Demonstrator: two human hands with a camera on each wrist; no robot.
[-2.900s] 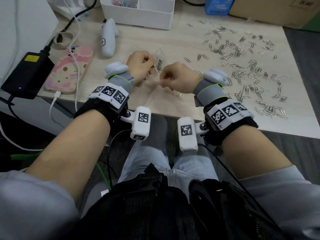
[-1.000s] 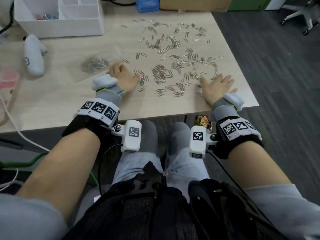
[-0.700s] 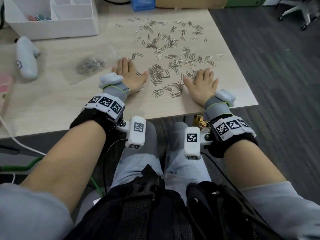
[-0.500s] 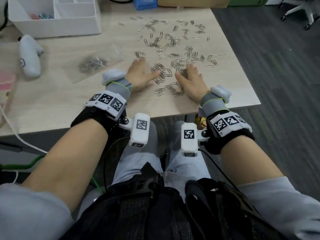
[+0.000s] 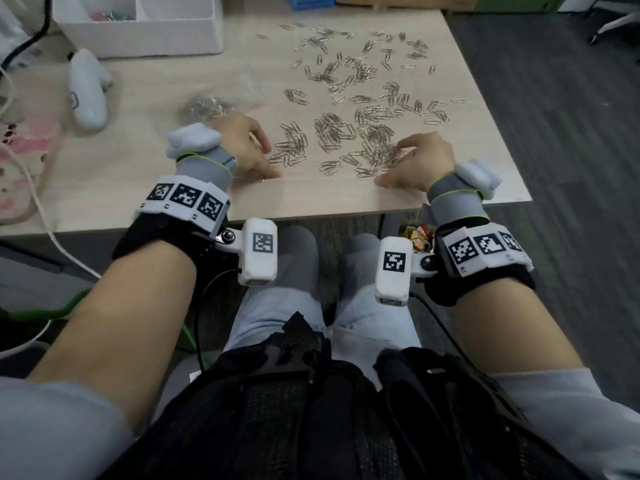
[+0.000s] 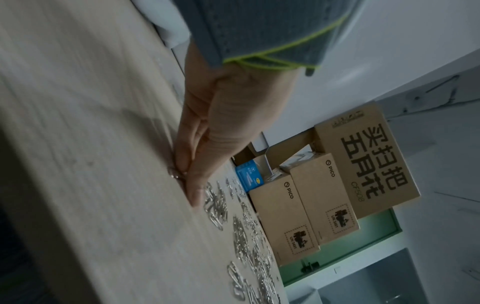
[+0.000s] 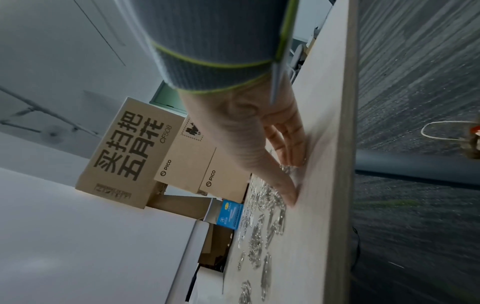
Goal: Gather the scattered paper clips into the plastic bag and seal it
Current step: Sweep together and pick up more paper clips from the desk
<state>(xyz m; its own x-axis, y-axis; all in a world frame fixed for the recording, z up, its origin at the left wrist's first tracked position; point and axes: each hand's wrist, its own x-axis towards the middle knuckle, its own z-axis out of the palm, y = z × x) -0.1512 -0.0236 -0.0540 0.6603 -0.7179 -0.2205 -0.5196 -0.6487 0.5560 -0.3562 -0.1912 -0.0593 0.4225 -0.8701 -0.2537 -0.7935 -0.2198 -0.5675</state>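
Now the paper clips (image 5: 349,133) lie flat on the table (image 5: 138,161), long axes pointing every way, heaped between both hands. The left hand (image 5: 242,147) and right hand (image 5: 420,162) rest on edge, fingers loosely bent, gripping nothing. The plastic bag (image 5: 221,98) lies flat just beyond the left hand. Compared with half a second ago, both hands sit nearer the table's front edge.

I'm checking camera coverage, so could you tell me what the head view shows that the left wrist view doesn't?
Only the head view shows the plastic bag, the right hand and the white organiser. Only the left wrist view shows the stacked cardboard boxes. Both show the left hand on the table beside loose paper clips.
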